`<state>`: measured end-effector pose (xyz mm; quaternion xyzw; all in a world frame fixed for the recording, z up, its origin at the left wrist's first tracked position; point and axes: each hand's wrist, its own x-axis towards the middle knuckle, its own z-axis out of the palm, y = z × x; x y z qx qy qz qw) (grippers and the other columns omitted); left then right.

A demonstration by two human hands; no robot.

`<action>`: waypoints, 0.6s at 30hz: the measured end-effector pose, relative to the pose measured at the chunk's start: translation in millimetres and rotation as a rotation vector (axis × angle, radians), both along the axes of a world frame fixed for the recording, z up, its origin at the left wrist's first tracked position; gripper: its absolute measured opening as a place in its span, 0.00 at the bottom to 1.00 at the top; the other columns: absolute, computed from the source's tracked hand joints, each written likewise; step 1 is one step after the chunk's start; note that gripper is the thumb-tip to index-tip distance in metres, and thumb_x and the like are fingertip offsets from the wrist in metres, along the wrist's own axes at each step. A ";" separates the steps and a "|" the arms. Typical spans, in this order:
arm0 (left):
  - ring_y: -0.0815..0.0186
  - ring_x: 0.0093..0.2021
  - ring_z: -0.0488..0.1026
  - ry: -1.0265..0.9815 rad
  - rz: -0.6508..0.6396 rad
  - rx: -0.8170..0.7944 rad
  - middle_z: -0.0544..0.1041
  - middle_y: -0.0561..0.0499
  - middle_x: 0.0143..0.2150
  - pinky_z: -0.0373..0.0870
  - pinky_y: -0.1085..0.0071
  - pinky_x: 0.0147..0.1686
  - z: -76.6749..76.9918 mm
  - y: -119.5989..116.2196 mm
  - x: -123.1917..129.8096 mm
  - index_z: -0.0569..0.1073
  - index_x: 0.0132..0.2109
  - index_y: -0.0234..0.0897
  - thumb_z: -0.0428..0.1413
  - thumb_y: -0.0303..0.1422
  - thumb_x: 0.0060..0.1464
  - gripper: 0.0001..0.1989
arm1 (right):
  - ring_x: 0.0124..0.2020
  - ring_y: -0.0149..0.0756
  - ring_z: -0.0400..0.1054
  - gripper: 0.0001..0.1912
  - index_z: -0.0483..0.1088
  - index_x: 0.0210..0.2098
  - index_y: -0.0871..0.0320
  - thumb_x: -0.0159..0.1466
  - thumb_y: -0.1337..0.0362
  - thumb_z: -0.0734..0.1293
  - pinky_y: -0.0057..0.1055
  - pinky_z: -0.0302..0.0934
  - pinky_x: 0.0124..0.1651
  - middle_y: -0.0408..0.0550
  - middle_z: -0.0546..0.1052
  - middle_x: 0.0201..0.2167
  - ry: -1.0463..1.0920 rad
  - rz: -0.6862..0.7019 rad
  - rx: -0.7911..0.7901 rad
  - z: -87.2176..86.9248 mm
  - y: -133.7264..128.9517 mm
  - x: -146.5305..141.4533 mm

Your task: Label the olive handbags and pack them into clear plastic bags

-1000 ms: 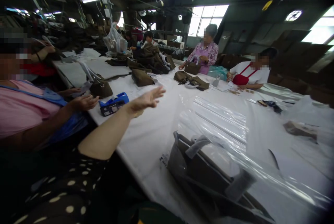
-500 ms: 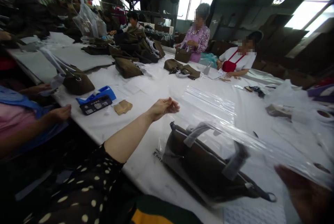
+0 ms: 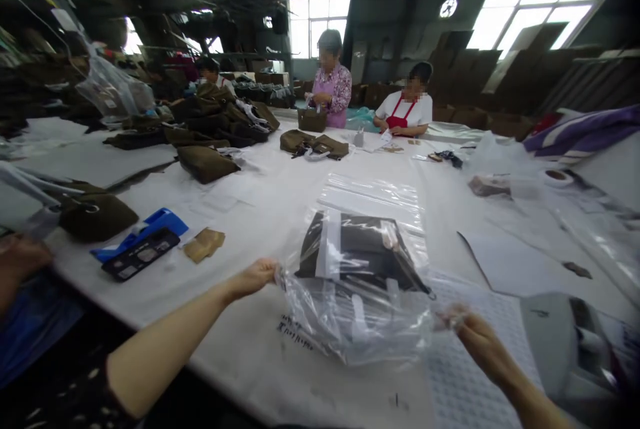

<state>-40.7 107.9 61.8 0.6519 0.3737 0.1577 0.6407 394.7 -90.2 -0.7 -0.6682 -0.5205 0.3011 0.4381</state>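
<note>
A dark olive handbag [image 3: 357, 246] lies on the white table, inside a clear plastic bag [image 3: 360, 339]. Pale wrapping covers the handbag's straps, which show through the plastic. My left hand [image 3: 257, 276] is closed on the left corner of the plastic bag's near edge. Across from it, my right hand [image 3: 467, 326] pinches the right corner, so the loose plastic spans between both hands. The fingertips of the right hand are slightly blurred.
More clear bags [image 3: 373, 192] lie flat beyond the handbag. To the left are a blue tape dispenser [image 3: 145, 236] and brown paper pieces [image 3: 204, 244]. A grey machine [image 3: 565, 342] stands at right. Other handbags [image 3: 207, 162] are heaped further back; co-workers [image 3: 333, 86] stand across the table.
The handbag, lying near me with its straps up, has turned and moved away from me into the plastic bag. Both hands have come lower, and my right hand has moved inward. The view has swung right.
</note>
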 end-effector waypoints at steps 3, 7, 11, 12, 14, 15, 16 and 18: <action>0.64 0.27 0.70 0.115 -0.081 -0.079 0.73 0.49 0.23 0.67 0.69 0.33 -52.9 -28.8 -2.7 0.73 0.25 0.30 0.54 0.54 0.46 0.27 | 0.29 0.42 0.69 0.23 0.71 0.25 0.58 0.58 0.44 0.61 0.38 0.66 0.35 0.48 0.73 0.24 0.189 0.160 -0.182 -43.4 -18.3 -25.3; 0.63 0.29 0.70 0.209 -0.114 -0.086 0.74 0.49 0.25 0.67 0.68 0.35 -71.6 -43.8 -8.5 0.73 0.27 0.31 0.50 0.53 0.50 0.26 | 0.29 0.40 0.67 0.23 0.68 0.24 0.58 0.60 0.45 0.59 0.35 0.64 0.35 0.47 0.72 0.24 0.234 0.226 -0.234 -56.3 -31.5 -39.8; 0.58 0.40 0.71 0.319 -0.185 -0.037 0.77 0.51 0.34 0.65 0.65 0.46 -52.6 -46.1 -22.5 0.75 0.32 0.36 0.53 0.41 0.48 0.13 | 0.33 0.42 0.70 0.21 0.69 0.28 0.58 0.60 0.46 0.59 0.38 0.65 0.40 0.48 0.74 0.28 0.272 0.236 -0.272 -45.9 -43.4 -44.0; 0.57 0.44 0.71 0.378 -0.241 -0.005 0.77 0.51 0.38 0.63 0.65 0.49 -44.9 -45.8 -27.0 0.76 0.35 0.38 0.54 0.36 0.45 0.10 | 0.38 0.44 0.70 0.19 0.70 0.32 0.57 0.60 0.48 0.61 0.40 0.65 0.43 0.50 0.76 0.33 0.301 0.248 -0.276 -43.0 -49.4 -41.2; 0.57 0.53 0.67 0.523 -0.361 0.107 0.75 0.54 0.48 0.57 0.63 0.56 -26.5 -42.4 -32.2 0.75 0.42 0.43 0.51 0.26 0.39 0.21 | 0.48 0.47 0.67 0.19 0.68 0.43 0.56 0.58 0.51 0.64 0.45 0.61 0.51 0.53 0.74 0.45 0.395 0.222 -0.206 -39.1 -67.9 -28.8; 0.57 0.55 0.65 0.589 -0.409 0.183 0.72 0.55 0.52 0.54 0.63 0.59 -15.9 -39.2 -30.4 0.75 0.45 0.44 0.49 0.23 0.36 0.26 | 0.52 0.48 0.64 0.20 0.67 0.47 0.55 0.58 0.53 0.65 0.47 0.58 0.54 0.54 0.71 0.49 0.443 0.154 -0.130 -38.4 -80.7 -19.8; 0.58 0.57 0.63 0.631 -0.434 0.263 0.71 0.55 0.54 0.51 0.63 0.60 -4.7 -35.4 -23.9 0.74 0.46 0.45 0.47 0.22 0.34 0.29 | 0.54 0.48 0.62 0.21 0.66 0.49 0.54 0.58 0.54 0.65 0.49 0.56 0.56 0.54 0.70 0.51 0.468 0.042 -0.046 -38.5 -95.3 -10.0; 0.58 0.57 0.63 0.623 -0.451 0.399 0.70 0.55 0.54 0.52 0.63 0.60 18.5 -30.2 6.2 0.74 0.45 0.43 0.45 0.21 0.35 0.28 | 0.53 0.48 0.64 0.18 0.66 0.47 0.55 0.59 0.55 0.64 0.50 0.57 0.56 0.56 0.71 0.49 0.419 -0.261 0.069 -40.9 -127.1 7.8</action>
